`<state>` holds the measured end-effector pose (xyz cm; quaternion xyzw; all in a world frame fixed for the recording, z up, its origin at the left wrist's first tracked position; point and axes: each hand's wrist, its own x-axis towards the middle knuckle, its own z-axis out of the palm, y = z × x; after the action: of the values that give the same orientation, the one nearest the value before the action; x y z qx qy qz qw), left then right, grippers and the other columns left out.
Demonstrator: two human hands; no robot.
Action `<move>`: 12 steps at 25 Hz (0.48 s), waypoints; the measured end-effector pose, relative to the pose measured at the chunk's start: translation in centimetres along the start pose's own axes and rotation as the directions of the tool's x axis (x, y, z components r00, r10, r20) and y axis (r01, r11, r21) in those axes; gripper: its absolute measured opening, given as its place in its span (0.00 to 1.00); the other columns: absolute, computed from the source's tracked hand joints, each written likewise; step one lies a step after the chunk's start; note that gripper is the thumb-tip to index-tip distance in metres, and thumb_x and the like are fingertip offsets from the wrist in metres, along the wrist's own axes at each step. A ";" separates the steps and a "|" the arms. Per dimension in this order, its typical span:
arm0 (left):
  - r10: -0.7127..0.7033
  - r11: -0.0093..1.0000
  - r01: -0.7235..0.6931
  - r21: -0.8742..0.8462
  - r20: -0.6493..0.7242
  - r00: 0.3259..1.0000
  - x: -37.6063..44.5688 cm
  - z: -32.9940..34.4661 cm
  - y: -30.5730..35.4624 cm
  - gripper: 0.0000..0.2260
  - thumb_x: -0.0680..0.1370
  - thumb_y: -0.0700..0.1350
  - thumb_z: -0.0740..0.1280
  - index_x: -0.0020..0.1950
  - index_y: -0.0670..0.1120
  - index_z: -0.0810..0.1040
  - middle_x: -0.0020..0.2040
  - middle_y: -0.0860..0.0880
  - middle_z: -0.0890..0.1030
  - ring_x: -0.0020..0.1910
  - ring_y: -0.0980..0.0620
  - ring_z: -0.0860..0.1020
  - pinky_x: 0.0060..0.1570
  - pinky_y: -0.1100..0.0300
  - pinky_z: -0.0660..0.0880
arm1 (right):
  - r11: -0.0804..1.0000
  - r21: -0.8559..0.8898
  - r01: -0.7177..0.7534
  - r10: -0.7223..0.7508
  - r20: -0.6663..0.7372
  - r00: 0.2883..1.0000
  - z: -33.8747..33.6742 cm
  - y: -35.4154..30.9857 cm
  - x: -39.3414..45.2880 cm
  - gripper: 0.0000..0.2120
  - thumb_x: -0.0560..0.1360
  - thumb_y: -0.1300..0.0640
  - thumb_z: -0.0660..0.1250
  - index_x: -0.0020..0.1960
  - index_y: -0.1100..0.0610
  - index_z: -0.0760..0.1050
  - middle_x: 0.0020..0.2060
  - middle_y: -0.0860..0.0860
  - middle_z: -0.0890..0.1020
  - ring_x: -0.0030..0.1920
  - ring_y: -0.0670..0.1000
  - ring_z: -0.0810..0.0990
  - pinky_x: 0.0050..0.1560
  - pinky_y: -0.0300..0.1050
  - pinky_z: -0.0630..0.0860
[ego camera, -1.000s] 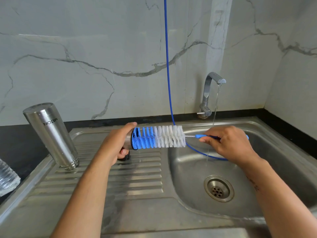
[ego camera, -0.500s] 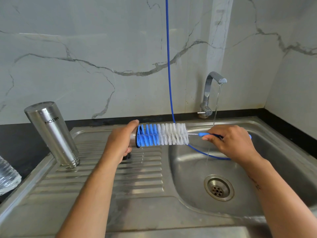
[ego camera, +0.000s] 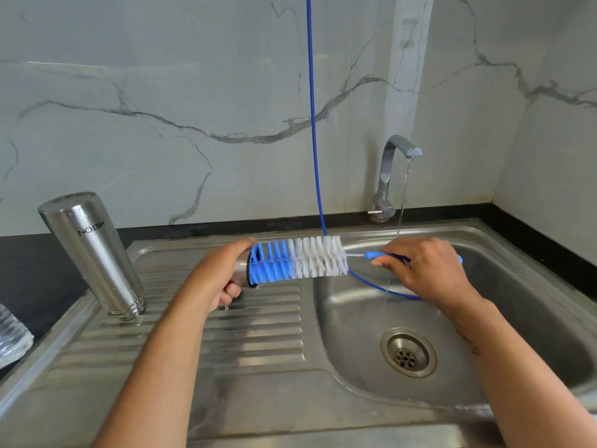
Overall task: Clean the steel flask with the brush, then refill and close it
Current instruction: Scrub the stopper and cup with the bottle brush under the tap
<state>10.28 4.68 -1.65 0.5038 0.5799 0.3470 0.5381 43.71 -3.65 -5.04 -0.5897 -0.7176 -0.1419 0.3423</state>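
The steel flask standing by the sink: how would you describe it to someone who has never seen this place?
Find the steel sink, then its ribbed draining board on the left. At the board's far left corner stands the steel flask, mouth down. It is the only tall shiny cylinder there, with its brand name upside down.

- Brush: blue bristles at the tip end, white bristles toward the blue handle.
- Steel flask: shiny silver with dark lettering (upside down).
- Sink: grey brushed steel, ribbed drainboard.
- Wall: pale grey-white marble with dark grey veins.
- Cord: thin, blue.
- Counter: black.
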 end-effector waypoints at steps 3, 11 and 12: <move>0.368 0.922 -0.361 -0.142 0.030 0.929 -0.1 -0.5 0.4 0.12 0.79 0.57 0.69 0.46 0.50 0.77 0.39 0.44 0.75 0.26 0.52 0.68 0.23 0.65 0.60 | 0.952 0.237 -0.194 0.099 0.361 0.927 0.0 -1.0 0.0 0.23 0.78 0.36 0.61 0.35 0.51 0.80 0.22 0.46 0.73 0.26 0.46 0.69 0.31 0.41 0.67; 0.098 0.995 -0.100 -0.027 -0.063 0.993 0.3 -0.4 0.1 0.16 0.79 0.61 0.67 0.54 0.48 0.79 0.34 0.45 0.67 0.21 0.53 0.61 0.22 0.69 0.55 | 1.000 -0.022 0.008 -0.008 -0.009 1.000 0.3 -0.7 -0.1 0.20 0.77 0.37 0.63 0.38 0.50 0.81 0.26 0.43 0.69 0.27 0.46 0.66 0.28 0.38 0.59; 0.042 0.999 -0.044 -0.021 -0.073 0.996 0.1 -0.2 0.0 0.15 0.79 0.60 0.67 0.54 0.49 0.78 0.35 0.45 0.68 0.20 0.53 0.61 0.22 0.70 0.54 | 0.999 -0.026 0.024 -0.024 -0.032 0.999 0.2 -0.8 0.0 0.18 0.77 0.38 0.64 0.39 0.50 0.82 0.27 0.42 0.70 0.28 0.46 0.67 0.28 0.38 0.60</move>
<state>10.06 4.85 -1.61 0.4970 0.5840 0.3832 0.5148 42.91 -3.72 -5.08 -0.5831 -0.7171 -0.1647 0.3444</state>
